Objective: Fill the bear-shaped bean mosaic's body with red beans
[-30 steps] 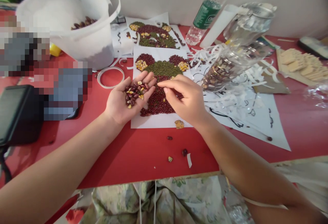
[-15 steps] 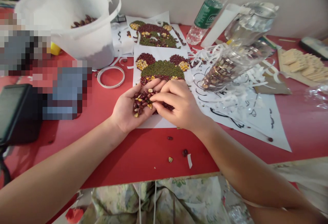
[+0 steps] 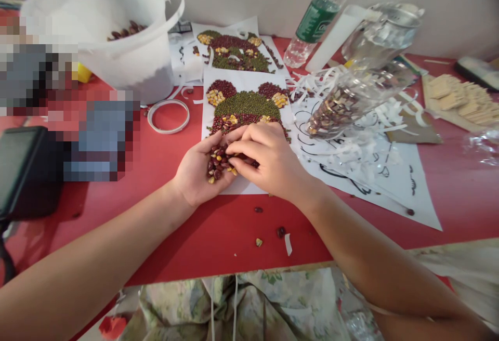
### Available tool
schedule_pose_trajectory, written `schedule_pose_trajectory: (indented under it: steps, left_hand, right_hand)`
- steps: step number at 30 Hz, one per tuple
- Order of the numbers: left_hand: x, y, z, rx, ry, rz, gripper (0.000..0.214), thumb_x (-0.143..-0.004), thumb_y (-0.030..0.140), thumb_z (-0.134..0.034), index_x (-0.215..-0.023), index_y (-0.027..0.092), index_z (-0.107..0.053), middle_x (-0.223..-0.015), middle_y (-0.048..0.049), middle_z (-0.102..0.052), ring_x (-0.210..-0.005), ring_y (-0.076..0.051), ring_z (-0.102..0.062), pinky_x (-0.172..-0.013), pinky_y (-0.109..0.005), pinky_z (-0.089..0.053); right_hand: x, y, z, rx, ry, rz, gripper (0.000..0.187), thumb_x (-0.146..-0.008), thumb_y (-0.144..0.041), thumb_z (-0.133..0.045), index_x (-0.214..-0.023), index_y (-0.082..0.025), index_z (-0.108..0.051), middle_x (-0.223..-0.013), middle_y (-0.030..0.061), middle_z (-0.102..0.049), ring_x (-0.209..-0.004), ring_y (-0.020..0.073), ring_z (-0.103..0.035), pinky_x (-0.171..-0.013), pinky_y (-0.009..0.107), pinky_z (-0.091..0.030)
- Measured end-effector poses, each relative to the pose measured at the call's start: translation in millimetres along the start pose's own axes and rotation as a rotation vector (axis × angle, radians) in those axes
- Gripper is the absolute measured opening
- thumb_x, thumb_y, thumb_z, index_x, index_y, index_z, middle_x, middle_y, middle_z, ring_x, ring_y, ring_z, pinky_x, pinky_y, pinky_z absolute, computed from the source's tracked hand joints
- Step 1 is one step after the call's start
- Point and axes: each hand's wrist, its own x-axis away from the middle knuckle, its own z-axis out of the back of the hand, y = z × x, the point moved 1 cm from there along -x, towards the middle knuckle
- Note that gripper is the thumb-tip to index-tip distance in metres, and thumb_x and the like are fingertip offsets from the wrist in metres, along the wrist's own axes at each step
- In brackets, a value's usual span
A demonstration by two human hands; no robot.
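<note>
My left hand (image 3: 198, 172) lies palm up over the near part of a white sheet (image 3: 245, 78), cupping a small heap of dark red beans and yellow corn kernels (image 3: 219, 161). My right hand (image 3: 268, 161) reaches across into that palm, its fingertips pinched together among the seeds. What the fingertips grip is hidden. The sheet carries a seed picture (image 3: 247, 104) in green, dark red and yellow. A second seed picture (image 3: 234, 52) lies behind it.
A white bucket (image 3: 117, 65) with beans stands at back left, a tape ring (image 3: 169, 116) beside it. Plastic bottles (image 3: 351, 96) and paper shreds lie at right, wooden pieces (image 3: 460, 96) far right. Loose seeds (image 3: 280, 232) sit near the red table's (image 3: 195, 237) front edge. A black device (image 3: 27, 172) is at left.
My right hand has come back from the seed picture into my left palm. Both hands have drawn slightly nearer, and the left palm has curled a little around the seeds.
</note>
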Motion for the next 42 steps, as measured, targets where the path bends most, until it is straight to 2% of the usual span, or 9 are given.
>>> schedule_pose_trajectory:
  steps: [4,9,15,24,30,33,36,39,42]
  left_hand:
    - [2,0,-0.7,0.013,-0.005,-0.031,0.045,-0.102,0.026,-0.032,-0.136,0.012,-0.058,-0.078,-0.0049,-0.076,-0.087,-0.02,-0.076,-0.08,-0.028,-0.062]
    - [3,1,-0.5,-0.008,-0.02,-0.055,0.046,-0.103,0.027,-0.03,-0.14,0.015,-0.055,-0.095,-0.0066,-0.079,-0.091,-0.018,-0.076,-0.081,-0.028,-0.062]
    - [1,1,0.5,-0.014,-0.028,-0.055,0.047,-0.102,0.028,-0.033,-0.142,0.013,-0.053,-0.115,-0.0096,-0.075,-0.102,-0.02,-0.073,-0.084,-0.028,-0.06]
    - [0,0,-1.4,0.028,0.014,-0.018,0.043,-0.101,0.027,-0.034,-0.133,0.013,-0.06,-0.099,-0.007,-0.078,-0.104,-0.023,-0.072,-0.094,-0.034,-0.058]
    - [1,-2,-3.7,0.026,0.042,0.016,0.042,-0.101,0.027,-0.032,-0.127,0.013,-0.063,-0.075,-0.0035,-0.075,-0.088,-0.02,-0.075,-0.077,-0.027,-0.061]
    - [2,-3,-3.1,0.0,0.072,0.033,0.043,-0.102,0.028,-0.032,-0.127,0.012,-0.062,-0.082,-0.0057,-0.077,-0.091,-0.021,-0.075,-0.074,-0.026,-0.061]
    - [2,-4,-2.9,0.012,0.039,0.02,0.043,-0.102,0.026,-0.03,-0.129,0.013,-0.061,-0.093,-0.0061,-0.078,-0.097,-0.02,-0.075,-0.082,-0.028,-0.061]
    - [2,-4,-2.8,0.043,0.001,0.005,0.042,-0.102,0.023,-0.03,-0.129,0.014,-0.061,-0.096,-0.0055,-0.078,-0.101,-0.02,-0.074,-0.092,-0.032,-0.059]
    - [1,-5,-1.8,0.05,0.004,0.003,0.04,-0.101,0.024,-0.033,-0.121,0.012,-0.065,-0.094,-0.0075,-0.077,-0.104,-0.023,-0.073,-0.095,-0.035,-0.059]
  right_hand:
    - [-2,0,5,-0.021,0.039,-0.022,0.015,-0.093,-0.017,-0.052,-0.089,-0.021,-0.065,-0.091,0.0043,-0.064,-0.09,0.0189,-0.059,-0.088,0.037,-0.039]
    - [-3,2,13,-0.049,0.054,0.016,0.02,-0.09,-0.015,-0.049,-0.082,-0.022,-0.066,-0.082,0.0032,-0.058,-0.084,0.0184,-0.056,-0.083,0.037,-0.04]
    - [-2,2,9,-0.007,0.041,0.048,0.018,-0.088,-0.018,-0.053,-0.089,-0.021,-0.071,-0.082,0.0032,-0.057,-0.079,0.018,-0.053,-0.082,0.038,-0.038]
    - [-2,2,11,-0.013,-0.042,0.074,0.02,-0.092,-0.017,-0.053,-0.086,-0.022,-0.071,-0.083,0.0025,-0.06,-0.082,0.0168,-0.055,-0.082,0.036,-0.036]
    - [-3,2,11,-0.105,-0.147,-0.009,0.014,-0.088,-0.014,-0.058,-0.089,-0.021,-0.069,-0.098,0.0038,-0.068,-0.097,0.019,-0.062,-0.088,0.036,-0.035]
    - [-4,-1,13,-0.15,-0.231,-0.085,0.011,-0.087,-0.013,-0.058,-0.087,-0.02,-0.067,-0.108,0.0052,-0.069,-0.104,0.02,-0.062,-0.091,0.037,-0.034]
    - [-6,-4,14,-0.144,-0.286,-0.144,0.01,-0.085,-0.012,-0.058,-0.084,-0.019,-0.065,-0.102,0.0047,-0.069,-0.1,0.0195,-0.061,-0.09,0.037,-0.032]
    - [-6,-7,15,-0.135,-0.294,-0.176,0.011,-0.084,-0.011,-0.056,-0.083,-0.019,-0.063,-0.099,0.0046,-0.067,-0.099,0.0197,-0.06,-0.089,0.037,-0.031]
    - [-7,-9,14,-0.153,-0.278,-0.19,0.013,-0.084,-0.01,-0.054,-0.085,-0.019,-0.063,-0.107,0.0063,-0.068,-0.103,0.0203,-0.061,-0.09,0.038,-0.03]
